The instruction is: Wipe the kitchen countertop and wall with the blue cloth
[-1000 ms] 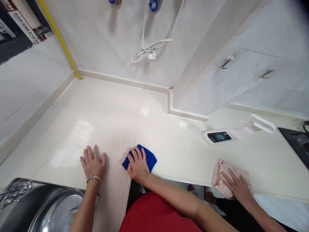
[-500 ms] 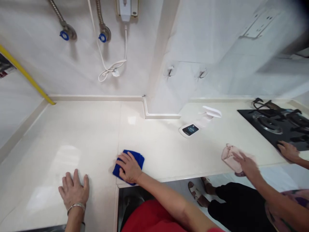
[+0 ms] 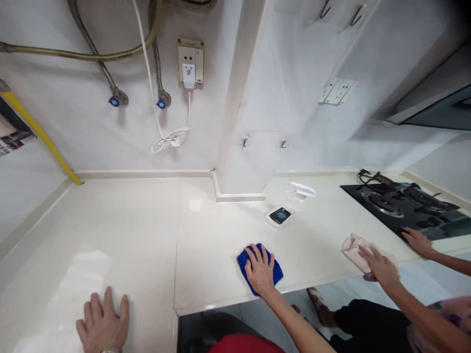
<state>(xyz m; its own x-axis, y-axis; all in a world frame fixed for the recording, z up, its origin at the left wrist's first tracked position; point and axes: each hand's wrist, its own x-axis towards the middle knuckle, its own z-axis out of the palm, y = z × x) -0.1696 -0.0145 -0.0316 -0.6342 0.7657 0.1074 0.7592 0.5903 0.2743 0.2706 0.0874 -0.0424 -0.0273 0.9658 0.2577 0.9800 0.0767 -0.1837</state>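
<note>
My right hand (image 3: 260, 275) presses a folded blue cloth (image 3: 276, 270) flat against the white countertop (image 3: 140, 235), close to its front edge. The fingers lie over the cloth, and its corners show around them. At the lower left, my left hand (image 3: 105, 321) rests palm down on the counter with spread fingers and nothing under it that I can see. A white pump dispenser (image 3: 281, 215) with a dark label stands on the counter, beyond my right hand and a little to its right.
At the right, a co-worker's hand (image 3: 380, 267) holds a pale pink cloth (image 3: 355, 250) on the counter. That person's other hand (image 3: 417, 241) rests by the black gas stove (image 3: 397, 206). A yellow pipe (image 3: 44, 137) meets the counter at the back left; a white cord (image 3: 162, 142) hangs on the wall.
My right hand has slid the blue cloth to the right along the counter. My left hand stays flat. The view has tilted up, showing more wall.
</note>
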